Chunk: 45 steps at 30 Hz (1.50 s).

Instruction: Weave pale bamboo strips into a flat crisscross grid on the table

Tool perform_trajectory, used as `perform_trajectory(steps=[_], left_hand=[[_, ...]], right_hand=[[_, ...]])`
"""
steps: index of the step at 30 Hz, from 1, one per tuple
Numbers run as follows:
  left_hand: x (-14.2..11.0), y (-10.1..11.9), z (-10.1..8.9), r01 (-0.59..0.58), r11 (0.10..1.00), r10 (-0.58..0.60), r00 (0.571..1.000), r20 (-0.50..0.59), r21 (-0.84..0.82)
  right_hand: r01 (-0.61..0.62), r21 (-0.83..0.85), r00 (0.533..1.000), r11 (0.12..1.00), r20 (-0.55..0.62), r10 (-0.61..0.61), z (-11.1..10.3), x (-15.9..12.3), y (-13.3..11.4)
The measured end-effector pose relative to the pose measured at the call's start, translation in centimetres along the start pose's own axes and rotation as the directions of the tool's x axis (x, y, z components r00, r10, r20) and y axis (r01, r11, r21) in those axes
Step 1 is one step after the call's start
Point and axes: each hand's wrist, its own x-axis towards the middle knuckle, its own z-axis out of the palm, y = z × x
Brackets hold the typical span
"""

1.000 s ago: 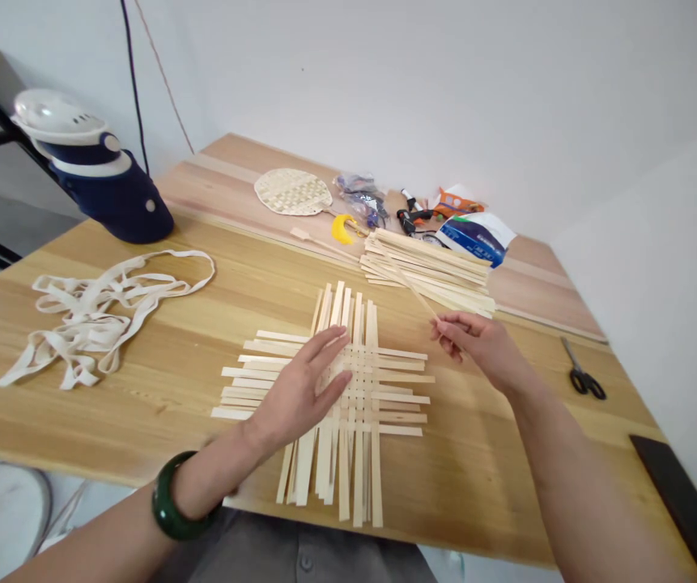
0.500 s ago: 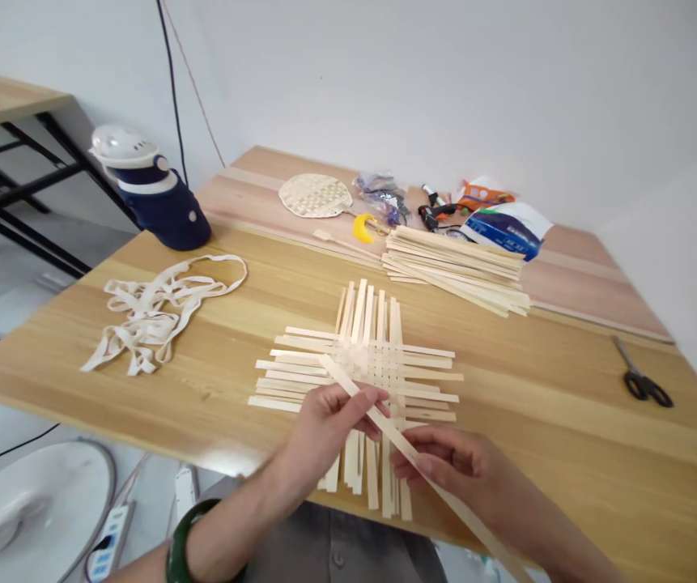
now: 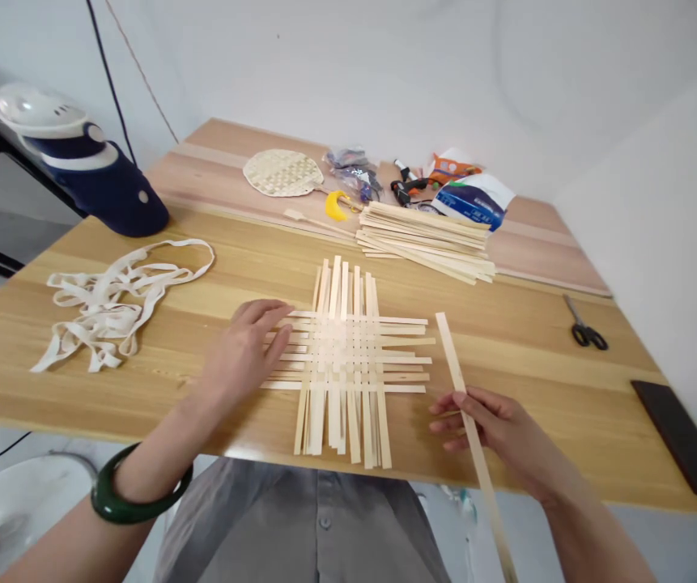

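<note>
Woven strips (image 3: 348, 348) lie near the table edge (image 3: 421, 471), scissors (image 3: 578, 325) well apart.

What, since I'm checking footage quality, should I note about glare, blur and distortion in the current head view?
Head view: pale glare on the near edge of the table; woven strips washed out at their centre. Head view, far side: print on the blue packet too soft to read. Head view, left: navy-and-white container leans, likely wide-angle stretch.
</note>
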Motion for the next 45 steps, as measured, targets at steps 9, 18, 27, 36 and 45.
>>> perform_trajectory(steps=[9,18,27,36,45], left_hand=[[-0.2,-2.9,1.1,-0.122,0.988,0.110,0.987,0.117,0.094],[-0.1,-2.9,0.9,-0.125,0.985,0.109,0.985,0.134,0.122],[1.2,-1.9,0.3,-0.159,0.977,0.152,0.987,0.062,0.140],[1.4,-1.0,1.2,-0.167,0.978,0.156,0.983,0.091,0.128],[0.5,-2.4,-0.2,-0.084,0.990,0.075,0.994,0.079,0.114]], right_hand=[[-0.002,0.195,0.997,0.981,0.074,-0.012,1.4,1.0,1.3],[0.041,0.215,0.997,0.976,0.052,-0.054,1.5,1.6,0.9],[0.070,-0.022,0.997,0.997,-0.041,-0.071,1.1,1.3,-0.1],[0.256,-0.408,0.918,0.876,-0.183,-0.353,-0.4,4.0,-2.6],[0.225,-0.491,0.888,0.842,-0.253,-0.385,-2.0,6.8,-1.5]])
